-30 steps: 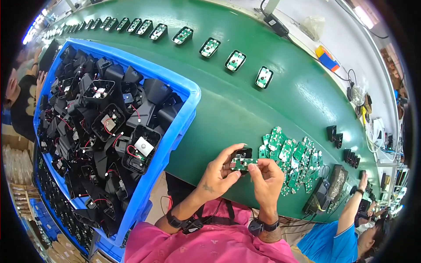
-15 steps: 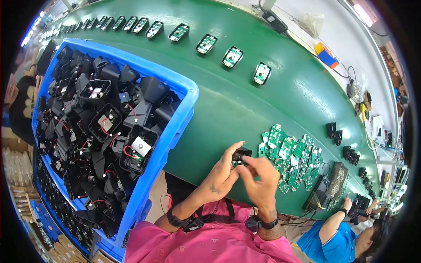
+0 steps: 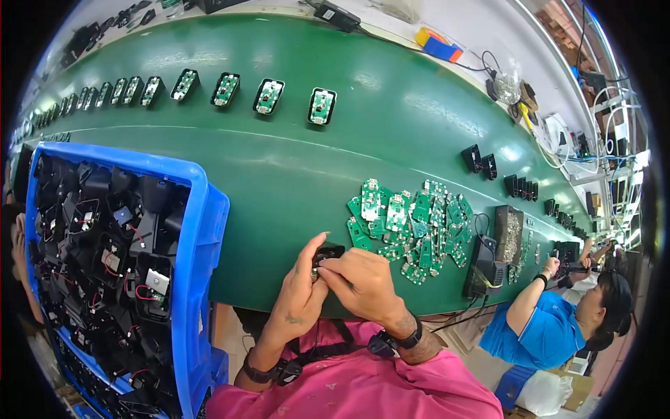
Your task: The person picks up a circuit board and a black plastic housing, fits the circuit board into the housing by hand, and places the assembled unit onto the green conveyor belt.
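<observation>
Low in the middle of the frame, a small black housing [image 3: 328, 253] is held between both hands just above the near edge of the green desk [image 3: 279, 174]. The left hand [image 3: 296, 297] is curled under and around it, fingers clenched on its side, while the right hand [image 3: 359, 279] is laid over the top, fingertips pinched at its near end, seemingly so that the piece is steadied from one side and worked from the other. Most of the housing is covered by the fingers, so its inside cannot be made out. A heap of green circuit boards [image 3: 412, 223] is kept just right of the hands, within easy reach. A blue crate [image 3: 202, 237] of black housings is set at the left, partly cut off by the frame edge. A row of fitted units [image 3: 269, 96] is lined along the upper left.
</observation>
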Tool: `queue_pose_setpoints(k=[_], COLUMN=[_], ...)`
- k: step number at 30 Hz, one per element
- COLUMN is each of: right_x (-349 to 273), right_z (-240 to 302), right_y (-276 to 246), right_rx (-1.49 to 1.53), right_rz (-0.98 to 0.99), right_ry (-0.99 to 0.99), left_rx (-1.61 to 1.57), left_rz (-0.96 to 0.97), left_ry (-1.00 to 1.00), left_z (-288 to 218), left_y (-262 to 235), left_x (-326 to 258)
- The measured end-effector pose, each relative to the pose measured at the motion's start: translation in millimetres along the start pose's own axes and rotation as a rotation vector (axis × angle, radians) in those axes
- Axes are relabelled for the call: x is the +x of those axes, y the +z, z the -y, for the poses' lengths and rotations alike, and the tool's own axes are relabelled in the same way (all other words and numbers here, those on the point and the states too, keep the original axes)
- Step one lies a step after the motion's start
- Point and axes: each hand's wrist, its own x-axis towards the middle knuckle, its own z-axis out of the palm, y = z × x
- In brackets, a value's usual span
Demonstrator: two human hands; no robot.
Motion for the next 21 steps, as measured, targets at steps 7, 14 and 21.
queue_pose_setpoints(k=[7, 14, 21], right_x=[0.6, -4.0, 1.8], right_z=[15.3, 26.0, 29.0], right_y=[-0.8, -10.0, -5.4], right_rx=[0.084, 0.633, 0.821], right_rz=[-0.174, -0.061, -0.047], right_ry=[0.075, 0.628, 0.736], left_rx=[-0.299, -0.234, -0.196], left_rz=[0.009, -0.012, 0.037], left_ry=[-0.212, -0.168, -0.107], left_z=[-9.3, -9.4, -5.9], left_y=[1.5, -4.1, -2.2], left_x=[-6.2, -3.2, -5.3])
